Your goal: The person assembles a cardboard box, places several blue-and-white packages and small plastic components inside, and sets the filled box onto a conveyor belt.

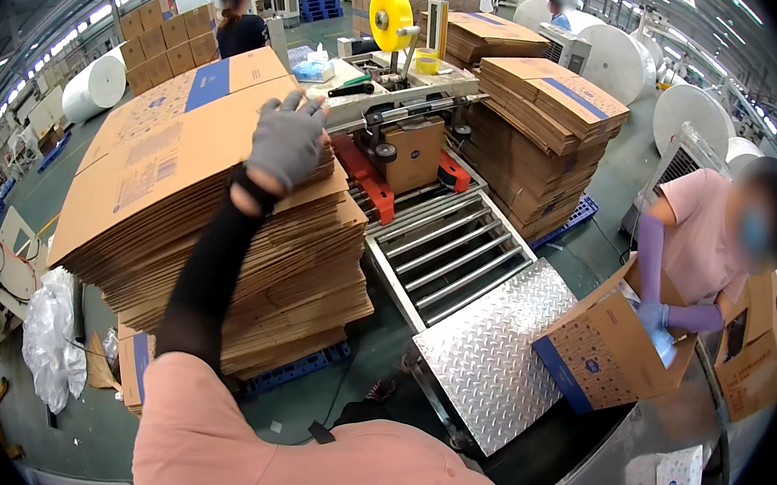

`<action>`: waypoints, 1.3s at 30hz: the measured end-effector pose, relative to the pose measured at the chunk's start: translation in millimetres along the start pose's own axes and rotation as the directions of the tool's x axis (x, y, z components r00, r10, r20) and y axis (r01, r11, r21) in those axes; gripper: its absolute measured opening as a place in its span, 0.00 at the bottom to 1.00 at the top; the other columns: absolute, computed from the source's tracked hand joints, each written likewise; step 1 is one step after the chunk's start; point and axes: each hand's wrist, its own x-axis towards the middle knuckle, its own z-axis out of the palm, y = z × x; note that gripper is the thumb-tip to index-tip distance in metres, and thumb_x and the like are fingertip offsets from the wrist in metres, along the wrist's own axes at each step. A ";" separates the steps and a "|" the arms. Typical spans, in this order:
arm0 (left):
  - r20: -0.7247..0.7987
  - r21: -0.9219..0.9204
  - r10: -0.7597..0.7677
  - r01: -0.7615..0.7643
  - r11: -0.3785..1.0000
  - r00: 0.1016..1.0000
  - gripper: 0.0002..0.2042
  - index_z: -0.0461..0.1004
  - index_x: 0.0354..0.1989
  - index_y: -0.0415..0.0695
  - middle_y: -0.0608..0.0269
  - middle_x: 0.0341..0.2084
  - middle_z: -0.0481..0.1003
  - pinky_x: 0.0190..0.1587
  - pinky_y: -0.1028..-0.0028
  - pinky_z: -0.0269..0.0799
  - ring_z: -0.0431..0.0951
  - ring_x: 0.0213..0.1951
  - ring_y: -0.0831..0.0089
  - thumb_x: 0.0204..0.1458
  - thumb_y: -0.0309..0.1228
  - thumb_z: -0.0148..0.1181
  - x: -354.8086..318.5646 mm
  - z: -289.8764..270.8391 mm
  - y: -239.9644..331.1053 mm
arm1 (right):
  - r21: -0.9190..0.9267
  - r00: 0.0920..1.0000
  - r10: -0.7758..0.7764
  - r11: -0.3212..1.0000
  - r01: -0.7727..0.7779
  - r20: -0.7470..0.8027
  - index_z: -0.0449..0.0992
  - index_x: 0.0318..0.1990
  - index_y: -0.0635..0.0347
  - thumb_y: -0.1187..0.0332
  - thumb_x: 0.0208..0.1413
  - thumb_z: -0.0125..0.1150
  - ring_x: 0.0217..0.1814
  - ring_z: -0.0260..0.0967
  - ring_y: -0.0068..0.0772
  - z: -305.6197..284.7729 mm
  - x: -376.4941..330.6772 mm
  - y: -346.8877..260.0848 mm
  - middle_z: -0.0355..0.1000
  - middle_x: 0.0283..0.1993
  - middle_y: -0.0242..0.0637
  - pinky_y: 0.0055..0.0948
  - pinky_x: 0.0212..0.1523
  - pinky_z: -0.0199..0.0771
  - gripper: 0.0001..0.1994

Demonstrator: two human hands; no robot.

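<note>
My left hand (288,141), in a grey fingerless glove with a black sleeve behind it, rests at the right edge of a tall stack of flattened cardboard boxes (246,266). Its fingers are stretched out and apart over the top brown sheet (222,128), and nothing shows in its grip. The thumb's contact with the sheet is hard to make out. The top sheets carry a blue band (209,85) and dark printing. My right hand is out of sight.
Right of the stack runs a roller conveyor (462,254) with a diamond-plate platform (495,351). A taping machine with a yellow tape roll (391,19) holds a closed carton (413,154). At right, a co-worker's gloved hand (654,320) reaches into an open carton (607,352). More flat boxes (537,154) stand behind.
</note>
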 end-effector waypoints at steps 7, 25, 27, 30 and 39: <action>-0.152 0.004 0.124 -0.125 0.992 0.981 0.09 0.75 0.40 0.47 0.65 0.36 0.77 0.43 0.71 0.71 0.77 0.40 0.68 0.51 0.30 0.55 -16.0 30.9 -0.2 | 0.036 0.983 0.030 0.999 -0.024 -0.180 0.68 0.60 0.46 0.47 0.58 0.52 0.62 0.67 0.51 -58.8 -65.0 -25.5 0.71 0.58 0.51 0.46 0.58 0.68 0.26; -0.082 0.172 0.155 -0.140 0.975 0.984 0.06 0.71 0.35 0.38 0.58 0.27 0.67 0.35 0.64 0.67 0.68 0.29 0.64 0.51 0.25 0.50 -141.1 -110.1 159.5 | 0.353 0.621 -0.651 0.511 0.784 -0.436 0.72 0.47 0.60 0.51 0.69 0.38 0.46 0.71 0.35 -251.1 -179.1 -214.7 0.75 0.47 0.38 0.32 0.50 0.67 0.22; -0.280 0.134 0.180 -0.148 0.980 0.943 0.16 0.72 0.48 0.31 0.52 0.35 0.74 0.31 0.66 0.68 0.72 0.31 0.62 0.54 0.27 0.51 -171.4 -144.5 252.4 | 0.914 0.338 -0.868 -0.262 0.310 -0.364 0.67 0.58 0.56 0.50 0.68 0.42 0.51 0.72 0.26 -304.0 -210.9 -255.3 0.74 0.53 0.36 0.29 0.52 0.73 0.22; -0.238 -0.066 0.466 -0.493 0.868 0.852 0.22 0.74 0.50 0.35 0.45 0.46 0.74 0.39 0.64 0.72 0.76 0.43 0.58 0.51 0.38 0.62 -210.5 -142.3 322.2 | 0.741 0.320 -0.845 -0.124 0.660 -0.428 0.70 0.55 0.66 0.59 0.63 0.54 0.47 0.74 0.27 -350.6 -234.3 -268.3 0.75 0.48 0.35 0.25 0.49 0.74 0.20; 0.248 -0.639 0.099 0.086 0.764 0.964 0.41 0.56 0.66 0.39 0.44 0.67 0.55 0.63 0.48 0.51 0.53 0.67 0.44 0.45 0.44 0.66 -274.5 -19.1 251.9 | 0.372 0.378 -0.255 0.073 0.925 -0.890 0.73 0.54 0.66 0.71 0.52 0.64 0.50 0.71 0.26 -321.5 -270.4 -26.4 0.75 0.49 0.33 0.29 0.51 0.71 0.21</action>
